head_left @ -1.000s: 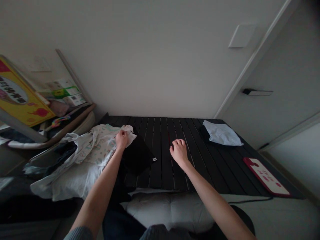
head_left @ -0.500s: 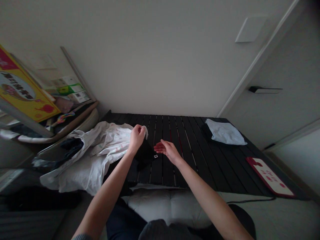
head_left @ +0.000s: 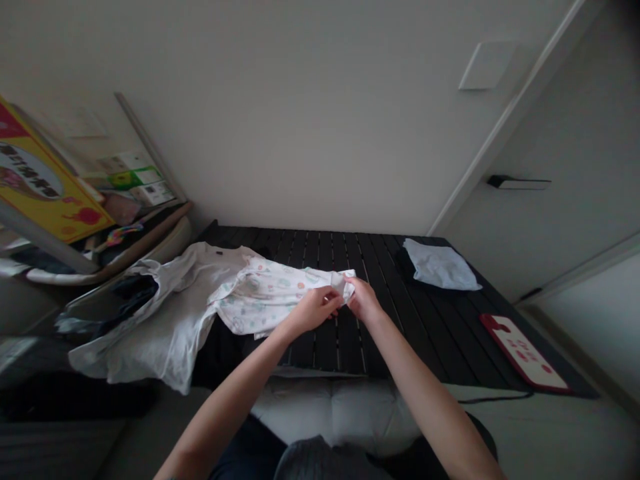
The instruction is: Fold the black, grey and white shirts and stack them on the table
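Observation:
A white garment with a small colourful print [head_left: 267, 297] lies stretched across the dark slatted table [head_left: 400, 333], its far end lifted between my hands. My left hand [head_left: 314, 310] grips its fabric near the middle of the table. My right hand [head_left: 364, 300] pinches the end of the same garment, close beside my left hand. A plain white shirt [head_left: 170, 320] lies bunched to the left of the printed garment and partly under it. A black cloth [head_left: 220, 353] shows below the garment's edge.
A folded pale blue cloth [head_left: 440, 265] lies on a dark cloth at the table's far right. A red-and-white mat [head_left: 523, 353] lies at the right edge. A padded white cushion [head_left: 335, 417] is at the near edge. A cluttered basket [head_left: 125, 247] and a yellow board [head_left: 45, 180] stand at left.
The printed garment has been drawn rightward off the black cloth and spread out across the table. Both hands have moved right and now hold it together.

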Demonstrator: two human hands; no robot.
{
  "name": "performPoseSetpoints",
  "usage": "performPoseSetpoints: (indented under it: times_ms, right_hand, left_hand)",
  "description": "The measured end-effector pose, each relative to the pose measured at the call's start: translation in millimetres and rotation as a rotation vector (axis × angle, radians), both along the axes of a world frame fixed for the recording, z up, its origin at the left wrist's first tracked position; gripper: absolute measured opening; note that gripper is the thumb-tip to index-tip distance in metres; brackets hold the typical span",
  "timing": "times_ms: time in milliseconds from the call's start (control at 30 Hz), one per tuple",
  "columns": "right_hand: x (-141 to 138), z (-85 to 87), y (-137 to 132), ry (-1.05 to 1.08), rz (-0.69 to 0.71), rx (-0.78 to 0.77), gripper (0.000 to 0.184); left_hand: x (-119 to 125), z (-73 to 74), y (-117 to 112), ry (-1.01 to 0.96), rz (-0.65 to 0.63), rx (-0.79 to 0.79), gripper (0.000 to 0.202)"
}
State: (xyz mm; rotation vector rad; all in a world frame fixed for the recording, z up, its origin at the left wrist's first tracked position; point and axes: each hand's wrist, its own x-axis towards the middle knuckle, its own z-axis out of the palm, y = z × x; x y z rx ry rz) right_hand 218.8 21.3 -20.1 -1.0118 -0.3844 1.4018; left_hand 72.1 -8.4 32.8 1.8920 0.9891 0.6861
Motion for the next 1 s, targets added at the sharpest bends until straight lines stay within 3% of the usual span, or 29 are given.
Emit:
performPoseSetpoints:
  times_ms: [133, 200, 267, 367, 467, 700, 833, 1000]
  right_hand:
    - [32.9, -8.3, 0.1, -0.129, -0.206, 0.049, 0.027]
    - [51.9, -13.8, -0.7, -0.184, -0.276, 0.088, 0.028]
    - [72.0, -19.8, -1.2, -0.227, -0.346, 0.09, 0.027]
    - [101.4, -28.1, -1.4, -0.377, -0.362, 0.07, 0.029]
    - [124.1, -33.0, -2.0, -0.512, -0.241, 0.055, 0.036]
    - [146.9, -43.9, 5.2, -0.497, -0.126, 0.062, 0.043]
    - [160.1, -56.7, 18.8, -0.552, -0.138, 0.049, 0.048]
    - [176.9, -63.5, 43.9, -0.719, -0.146, 0.134, 0.055]
  left_hand:
    - [-33.9, 2.4, 37.9, 0.092, 0.35, 0.262, 0.018]
    - [-56.4, -3.7, 64.3, 0.174, 0.564, 0.307, 0.018]
    - [-75.4, -13.5, 88.7, 0.254, 0.639, 0.299, 0.02]
    - [-86.6, -30.6, 116.3, 0.388, 0.632, 0.235, 0.02]
    - [-77.3, -46.9, 134.5, 0.442, 0.593, 0.163, 0.02]
    - [-53.2, -77.4, 154.0, 0.464, 0.675, 0.0, 0.031]
    - [-50.2, -89.4, 153.5, 0.345, 0.697, -0.054, 0.019]
    - [-47.0, -95.1, 154.2, -0.009, 0.715, -0.087, 0.015]
